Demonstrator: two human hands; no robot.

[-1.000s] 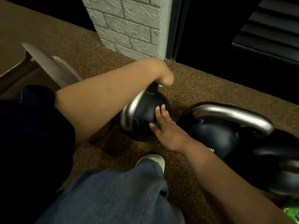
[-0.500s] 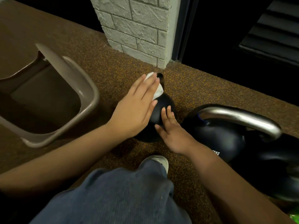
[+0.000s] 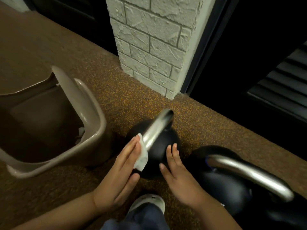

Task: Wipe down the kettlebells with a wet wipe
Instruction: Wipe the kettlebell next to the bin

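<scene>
Left hand [image 3: 119, 176], fingers straight, presses a wipe [image 3: 141, 156] against the small kettlebell [image 3: 158, 151] on the floor [image 3: 132, 100] beside a bin [image 3: 94, 117]; right hand [image 3: 179, 178], its grip also apart, rests flat on the kettlebell's body.

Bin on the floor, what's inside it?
A crumpled white scrap lies by the right inner wall of the bin. The rest is dark; its left side is out of view.

1 head-worn, wide-angle view only. Looks forward and steeply down at the speckled floor [image 3: 126, 97], close above the left hand [image 3: 119, 176] and right hand [image 3: 179, 176] at the small kettlebell [image 3: 159, 150] mid-frame. Faces the brick pillar [image 3: 149, 39] at the top; takes in the bin [image 3: 98, 123] at the left edge, the larger kettlebell [image 3: 224, 188] at lower right, a shoe [image 3: 147, 203] at the bottom edge.
</scene>
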